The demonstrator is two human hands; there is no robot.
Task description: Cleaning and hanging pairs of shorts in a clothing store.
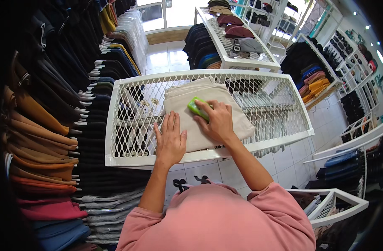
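A folded beige cloth garment (207,135) lies in layers on a white metal-mesh table (293,125) in front of me. My right hand (218,119) grips a bright green block (196,106), perhaps a brush or lint tool, and holds it against the upper middle of the cloth. The underside of the block is hidden. My left hand (171,138) lies palm down with fingers stretched out, over the cloth's left edge and the mesh beside it. Nothing shows in that hand.
Hanging clothes (44,131) line the left side close to the table. A second mesh table (223,47) beyond carries several caps (234,31), with clothes hung under it. White display racks (364,72) stand at the right. Hangers (273,116) show through the near mesh.
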